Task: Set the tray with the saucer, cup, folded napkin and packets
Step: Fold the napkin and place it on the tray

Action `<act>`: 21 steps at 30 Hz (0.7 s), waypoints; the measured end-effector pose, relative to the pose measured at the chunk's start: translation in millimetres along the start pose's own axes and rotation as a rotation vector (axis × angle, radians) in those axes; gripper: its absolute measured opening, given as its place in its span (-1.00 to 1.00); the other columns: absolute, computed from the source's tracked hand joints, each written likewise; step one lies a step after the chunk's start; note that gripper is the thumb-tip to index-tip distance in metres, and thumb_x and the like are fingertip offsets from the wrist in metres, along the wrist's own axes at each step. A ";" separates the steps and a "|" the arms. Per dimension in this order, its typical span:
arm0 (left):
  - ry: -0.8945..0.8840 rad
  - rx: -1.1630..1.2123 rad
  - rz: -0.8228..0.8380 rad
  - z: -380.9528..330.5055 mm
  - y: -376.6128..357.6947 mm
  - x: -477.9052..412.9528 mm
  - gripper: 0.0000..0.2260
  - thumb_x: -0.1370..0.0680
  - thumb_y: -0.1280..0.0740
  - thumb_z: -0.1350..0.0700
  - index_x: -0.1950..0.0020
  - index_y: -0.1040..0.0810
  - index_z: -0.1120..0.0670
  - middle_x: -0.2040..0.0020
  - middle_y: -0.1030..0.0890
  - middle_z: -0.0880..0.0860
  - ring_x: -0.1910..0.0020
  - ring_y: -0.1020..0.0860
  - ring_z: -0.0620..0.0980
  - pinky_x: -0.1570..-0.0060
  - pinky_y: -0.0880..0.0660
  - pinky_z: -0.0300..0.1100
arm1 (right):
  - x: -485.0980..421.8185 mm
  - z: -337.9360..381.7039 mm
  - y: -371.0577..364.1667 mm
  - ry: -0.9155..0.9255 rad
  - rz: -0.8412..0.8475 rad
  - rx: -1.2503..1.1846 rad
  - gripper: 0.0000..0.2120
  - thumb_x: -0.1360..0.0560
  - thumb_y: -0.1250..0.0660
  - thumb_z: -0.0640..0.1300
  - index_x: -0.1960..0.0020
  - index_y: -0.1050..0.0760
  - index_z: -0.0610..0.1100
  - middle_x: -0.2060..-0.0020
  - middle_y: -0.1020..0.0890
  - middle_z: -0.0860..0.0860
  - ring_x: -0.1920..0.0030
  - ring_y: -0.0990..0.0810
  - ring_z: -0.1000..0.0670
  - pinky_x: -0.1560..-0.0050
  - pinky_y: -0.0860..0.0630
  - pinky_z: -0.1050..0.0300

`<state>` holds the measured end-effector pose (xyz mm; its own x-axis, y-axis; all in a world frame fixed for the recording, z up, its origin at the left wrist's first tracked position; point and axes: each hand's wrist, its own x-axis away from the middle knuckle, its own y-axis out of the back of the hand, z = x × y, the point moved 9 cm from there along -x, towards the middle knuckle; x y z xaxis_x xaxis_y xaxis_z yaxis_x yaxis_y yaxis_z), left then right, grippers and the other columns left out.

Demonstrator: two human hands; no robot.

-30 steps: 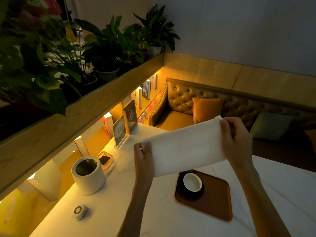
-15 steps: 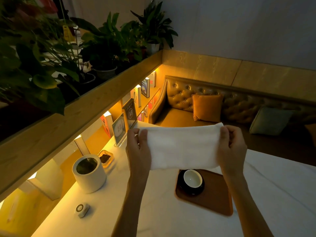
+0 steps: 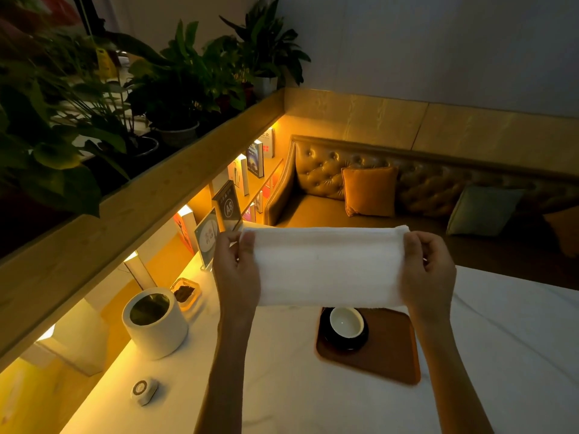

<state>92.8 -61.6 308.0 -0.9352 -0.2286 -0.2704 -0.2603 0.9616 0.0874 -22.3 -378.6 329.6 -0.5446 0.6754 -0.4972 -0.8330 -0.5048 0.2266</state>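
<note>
Both hands, left (image 3: 238, 270) and right (image 3: 427, 270), each grip one end of a white folded napkin (image 3: 327, 266), held above the cup (image 3: 345, 322) on the tray (image 3: 388, 355).

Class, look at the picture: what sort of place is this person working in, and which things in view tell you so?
Probably a café or restaurant booth. A tufted bench sofa with cushions faces the white table, a stand-up number sign reading A8 sits at the table's edge, and a serving tray carries a cup.
</note>
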 end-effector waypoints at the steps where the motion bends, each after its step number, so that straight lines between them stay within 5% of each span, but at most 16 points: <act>1: 0.003 0.005 0.003 -0.2 -0.8 0.2 -0.88 -0.65 -0.20 -0.02 -0.09 -0.40 0.00 -0.08 -0.56 0.09 -0.02 -0.57 0.02 0.04 -0.57 -0.05 | 0.2 -0.8 1.0 -0.004 -0.007 -0.006 -0.95 -0.57 -0.19 0.07 0.02 -0.41 0.14 0.18 -0.52 0.29 0.15 -0.50 0.38 0.27 -0.37 0.32; 7: 0.000 -0.069 0.064 12.0 -10.6 0.3 -0.90 -0.63 -0.23 -0.02 -0.02 -0.43 -0.01 0.03 -0.56 -0.04 0.04 -0.56 -0.05 0.14 -0.47 -0.22 | 3.2 -22.1 -3.5 -0.100 -0.020 0.018 -0.97 -0.59 -0.20 0.02 0.02 -0.41 0.12 0.18 -0.50 0.31 0.13 -0.49 0.39 0.26 -0.37 0.29; 13: 0.017 -0.129 0.014 26.4 -21.9 18.9 -0.91 -0.64 -0.23 0.01 0.01 -0.44 0.01 0.19 -0.46 -0.27 0.16 -0.47 -0.30 0.17 -0.36 -0.37 | 23.7 -33.4 -19.3 -0.155 -0.008 0.063 -0.88 -0.61 -0.19 -0.01 -0.04 -0.43 -0.04 0.14 -0.54 0.10 0.13 -0.53 0.09 0.21 -0.45 0.25; 17: 0.023 -0.169 0.034 22.9 -38.9 33.0 -0.93 -0.64 -0.23 0.01 0.01 -0.43 -0.02 0.22 -0.46 -0.24 0.20 -0.48 -0.26 0.21 -0.31 -0.44 | 50.4 -9.5 -41.9 -0.169 0.026 0.019 -0.98 -0.60 -0.20 0.02 -0.01 -0.37 0.10 0.17 -0.52 0.22 0.13 -0.58 0.13 0.20 -0.54 0.23; 21: 0.012 -0.146 0.091 14.7 -56.6 51.1 -0.95 -0.63 -0.25 0.00 0.02 -0.41 -0.09 0.21 -0.47 -0.24 0.19 -0.49 -0.27 0.22 -0.32 -0.48 | 75.2 5.7 -68.9 -0.211 0.104 -0.052 -0.87 -0.55 -0.23 0.13 -0.07 -0.34 0.19 0.11 -0.55 0.23 0.09 -0.62 0.11 0.19 -0.61 0.23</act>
<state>63.3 -125.5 275.1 -0.9590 -0.1446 -0.2437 -0.2062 0.9461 0.2499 -6.5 -290.0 281.3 -0.6401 0.7128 -0.2865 -0.7681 -0.6008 0.2214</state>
